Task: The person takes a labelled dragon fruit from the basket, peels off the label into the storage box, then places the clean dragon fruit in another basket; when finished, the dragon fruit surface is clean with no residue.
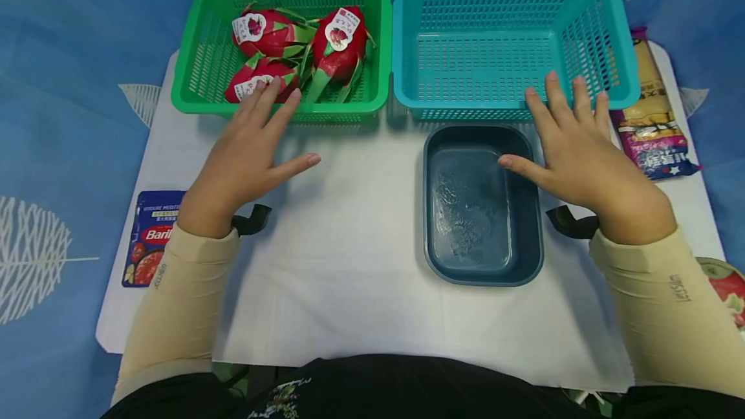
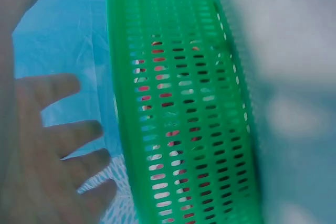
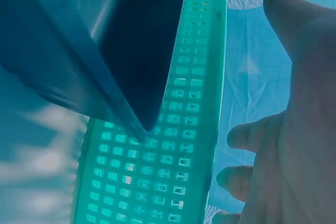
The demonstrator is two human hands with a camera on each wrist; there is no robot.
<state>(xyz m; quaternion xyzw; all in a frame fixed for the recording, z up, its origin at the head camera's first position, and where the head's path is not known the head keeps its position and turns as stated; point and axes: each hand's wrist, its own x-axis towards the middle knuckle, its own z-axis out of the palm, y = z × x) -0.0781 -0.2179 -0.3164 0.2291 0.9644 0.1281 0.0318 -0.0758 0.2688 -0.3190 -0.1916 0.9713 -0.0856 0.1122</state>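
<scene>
With fingers spread, my left hand (image 1: 247, 147) is held over the front edge of a green basket (image 1: 279, 110). In that basket lie three red dragon fruits with white labels: one at the back left (image 1: 273, 34), one at the right (image 1: 349, 50) and one at the front left (image 1: 235, 90), partly overlapped by my fingertips. My right hand (image 1: 582, 147), also spread and holding nothing, is over the right side of a dark blue tub (image 1: 465, 212). Its fingertips overlap the front rim of a turquoise basket (image 1: 483, 63), whose slatted floor shows bare.
A blue Barilla pouch (image 1: 152, 238) lies left, partly behind the left sleeve. Right of the turquoise basket lies a purple and tan snack packet (image 1: 654, 121). A red round container (image 1: 727, 286) sits at the right edge. White cloth (image 1: 349, 244) covers the table.
</scene>
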